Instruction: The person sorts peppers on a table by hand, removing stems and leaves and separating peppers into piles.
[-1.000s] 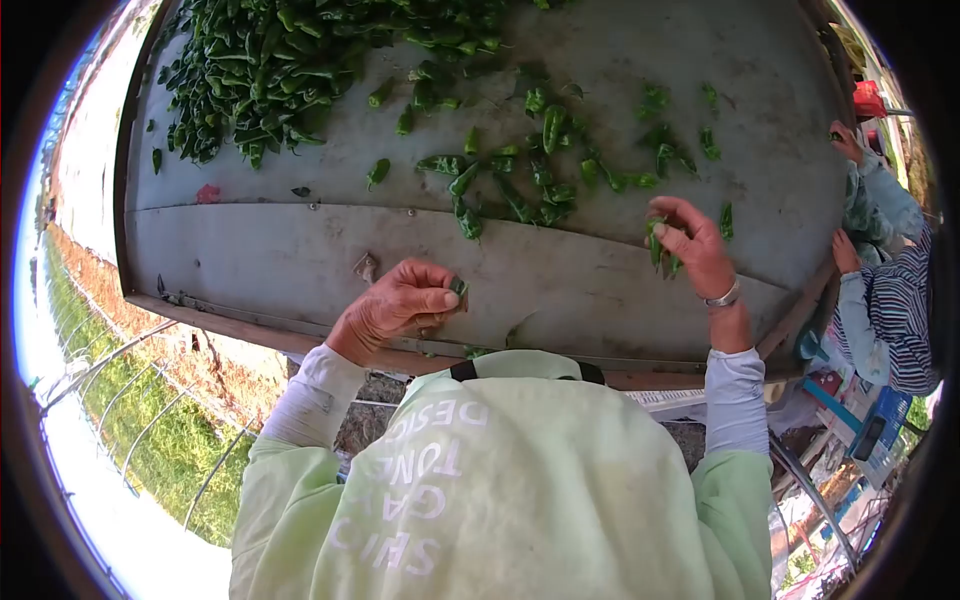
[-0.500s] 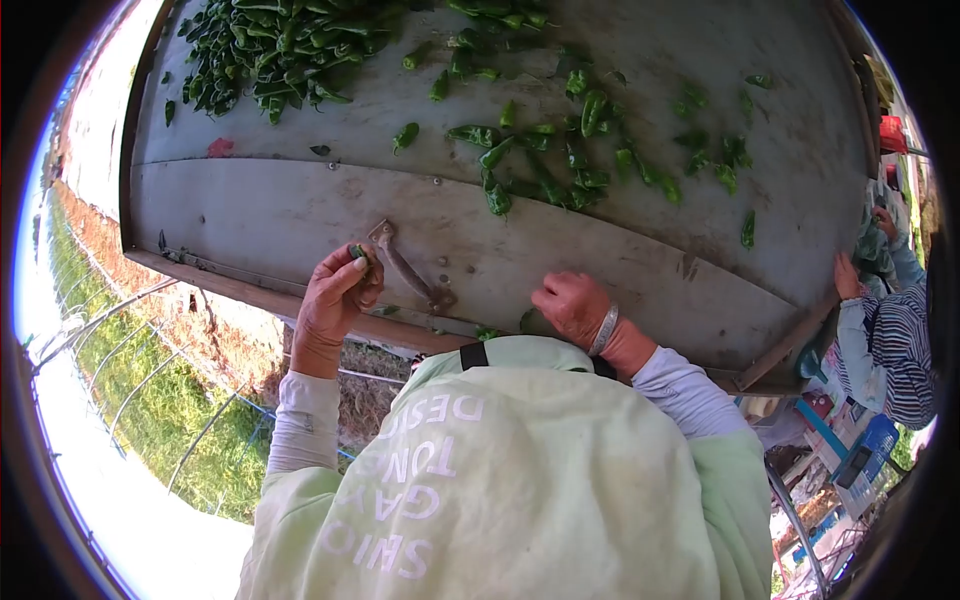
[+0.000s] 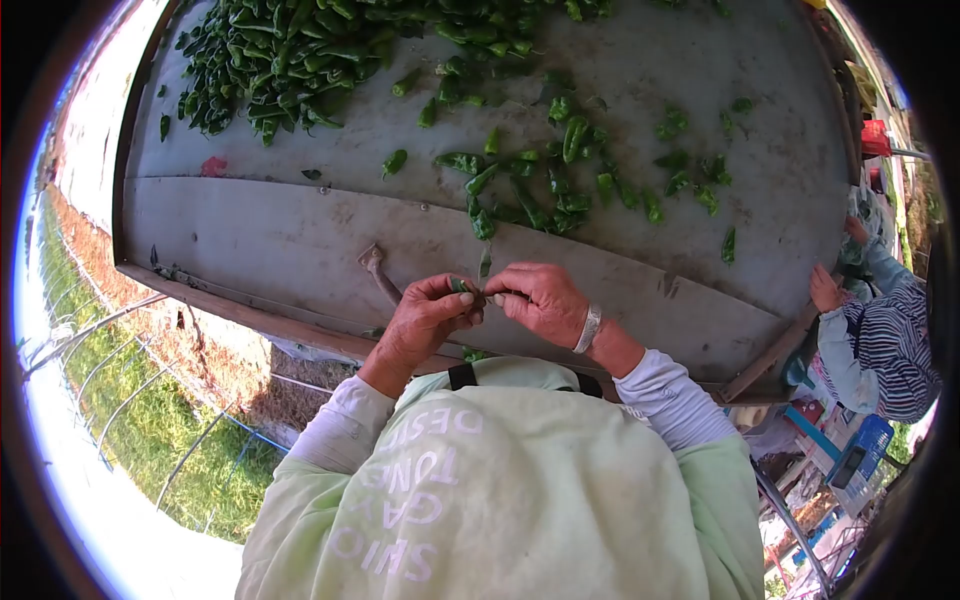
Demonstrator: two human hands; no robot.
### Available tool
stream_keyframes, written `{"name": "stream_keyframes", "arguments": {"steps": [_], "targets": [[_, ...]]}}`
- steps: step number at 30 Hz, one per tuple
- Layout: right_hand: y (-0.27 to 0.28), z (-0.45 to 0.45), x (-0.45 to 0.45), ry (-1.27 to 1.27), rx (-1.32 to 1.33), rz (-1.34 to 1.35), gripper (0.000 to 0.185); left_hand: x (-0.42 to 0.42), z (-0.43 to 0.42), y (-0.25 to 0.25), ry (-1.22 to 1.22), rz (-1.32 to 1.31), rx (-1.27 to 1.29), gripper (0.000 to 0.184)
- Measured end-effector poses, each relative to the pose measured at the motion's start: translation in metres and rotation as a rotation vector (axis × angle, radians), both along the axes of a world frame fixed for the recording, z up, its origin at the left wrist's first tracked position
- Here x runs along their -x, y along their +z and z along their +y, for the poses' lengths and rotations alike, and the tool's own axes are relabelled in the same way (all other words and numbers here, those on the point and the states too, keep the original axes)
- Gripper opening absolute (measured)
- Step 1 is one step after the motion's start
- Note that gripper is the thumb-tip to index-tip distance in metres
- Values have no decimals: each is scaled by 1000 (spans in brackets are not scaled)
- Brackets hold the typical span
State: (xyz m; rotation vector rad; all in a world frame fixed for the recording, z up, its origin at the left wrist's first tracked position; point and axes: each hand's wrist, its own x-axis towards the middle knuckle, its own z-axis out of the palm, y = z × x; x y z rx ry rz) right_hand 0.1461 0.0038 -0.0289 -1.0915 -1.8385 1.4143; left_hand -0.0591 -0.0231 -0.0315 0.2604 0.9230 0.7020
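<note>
My left hand (image 3: 432, 316) is closed in a pinch over the table's near edge, and a bit of a green pepper (image 3: 458, 286) shows between its thumb and finger. My right hand (image 3: 545, 304) meets it fingertip to fingertip, closed on a thin dark piece that looks like a stem (image 3: 511, 294). Just beyond the fingers lies a narrow green piece (image 3: 485, 262), a leaf or a small pepper. A curved metal handle (image 3: 378, 268) on the table panel is partly covered by my left hand.
A large heap of green peppers (image 3: 290, 60) fills the far left of the metal table (image 3: 300, 225). Loose peppers (image 3: 575, 140) lie scattered across the middle and right. A raised wooden rim (image 3: 250, 318) edges the table. Another person's hand (image 3: 826, 290) rests at the right edge.
My left hand has moved right and my right hand left, so they now meet in front of my chest. The right fingers have taken hold of a thin dark piece. The view has shifted slightly.
</note>
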Motion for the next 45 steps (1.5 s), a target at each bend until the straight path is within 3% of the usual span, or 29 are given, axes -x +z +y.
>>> {"name": "stream_keyframes", "arguments": {"steps": [6, 8, 12, 14, 15, 17, 18, 20, 22, 23, 25, 27, 29, 30, 31, 33, 34, 35, 36, 38, 40, 43, 45], "targets": [[5, 15, 14, 108, -26, 18, 14, 29, 7, 10, 156, 61, -22, 10], [1, 28, 7, -41, -158, -121, 14, 32, 7, 7, 195, 75, -33, 10], [-18, 70, -23, -382, -493, -548, 27, 30, 4, -8, 58, 490, -219, 15], [-30, 80, -32, -366, -488, -596, 28, 14, 11, -12, -111, 770, -379, 27], [-36, 82, -36, -359, -490, -649, 28, 6, 12, -12, -109, 771, -380, 27], [-45, 83, -45, -335, -518, -597, 30, -10, 17, -14, -313, 1015, -695, 33], [-47, 83, -50, -321, -456, -542, 31, -17, 18, -18, -315, 1014, -699, 33], [-50, 79, -64, -312, -392, -492, 33, -28, 16, -28, -474, 1213, -953, 31], [-44, 78, -81, -457, 187, 56, 30, -30, 20, -23, -534, 1205, -929, 27], [-40, 78, -91, -459, 181, 53, 30, -30, 21, -21, -597, 1202, -896, 23], [-16, 82, -104, -573, 719, 756, 26, -22, 15, -28, -653, 1219, -916, 20], [-24, 93, -116, -643, 741, 812, 27, -18, 11, -30, -713, 1242, -928, 17], [-33, 111, -125, -494, 674, 821, 26, -16, 11, -29, -696, 1231, -946, 15], [-25, 125, -120, -559, 624, 577, 27, -15, 12, -30, -698, 1235, -950, 15], [-28, 140, -113, -559, 624, 581, 27, -14, 13, -31, -630, 1175, -1010, 14], [-34, 170, -96, -525, 110, 51, 34, -13, 16, -29, -566, 1114, -1069, 13], [-27, 179, -85, -525, 111, 53, 34, -12, 18, -25, -493, 904, -760, 12], [-19, 189, -76, -470, 45, -202, 35, -11, 20, -21, -413, 690, -454, 11], [-13, 196, -65, -406, -21, -453, 36, -10, 23, -15, -412, 693, -451, 11], [-20, 206, -45, -292, -87, -544, 33, -8, 31, -6, -345, 540, -275, 15], [-27, 208, -30, -122, -185, -754, 27, -10, 32, -3, -285, 504, -256, 14], [-25, 203, -28, 5, -133, -823, 29, -12, 35, 1, -181, 406, -203, 12], [-24, 190, -44, 2, -132, -699, 26, -12, 39, 0, -128, 340, -169, 12]]}}
